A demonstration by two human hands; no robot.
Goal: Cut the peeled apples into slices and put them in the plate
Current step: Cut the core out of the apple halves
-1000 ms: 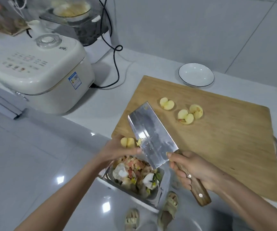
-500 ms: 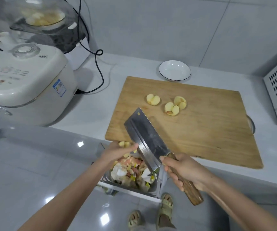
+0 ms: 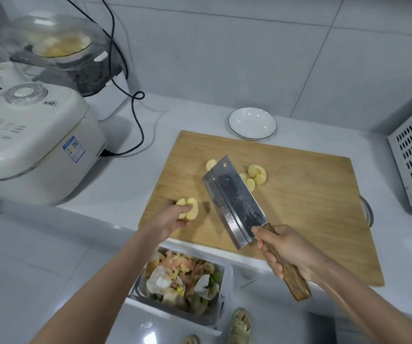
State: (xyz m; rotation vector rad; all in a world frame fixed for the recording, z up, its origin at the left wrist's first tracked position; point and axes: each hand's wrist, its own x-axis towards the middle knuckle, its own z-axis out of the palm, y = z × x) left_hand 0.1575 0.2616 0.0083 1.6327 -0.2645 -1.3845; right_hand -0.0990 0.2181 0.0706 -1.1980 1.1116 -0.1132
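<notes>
Gripping a peeled apple chunk [image 3: 189, 207] in the left hand [image 3: 170, 218], fingers curled round it, at the near-left corner of the wooden cutting board [image 3: 311, 207]. Cannot tell whether it touches the wood. Probably being set down for slicing.

Right hand [image 3: 286, 252] clamped on the wooden handle of a cleaver [image 3: 234, 202]. Blade is raised and slanted over the board's middle, apart from the left fingers; reads as a ready position, not a cut.

More apple pieces [image 3: 257, 173] lie toward the far edge of the board, one partly hidden behind the blade tip. All look like chunks, not yet slices.

White plate [image 3: 252, 124] with a dark rim sits on the countertop just beyond the board's far edge, nothing in it. Within reach for loading later.

Waste bin [image 3: 182, 284] of peelings stands below the counter's near edge, under the left forearm, likely to catch scraps.

Rice cooker [image 3: 26, 145] at the counter's left: blue sticker on its side, a mark on the lid, printed panel. None legible.
</notes>
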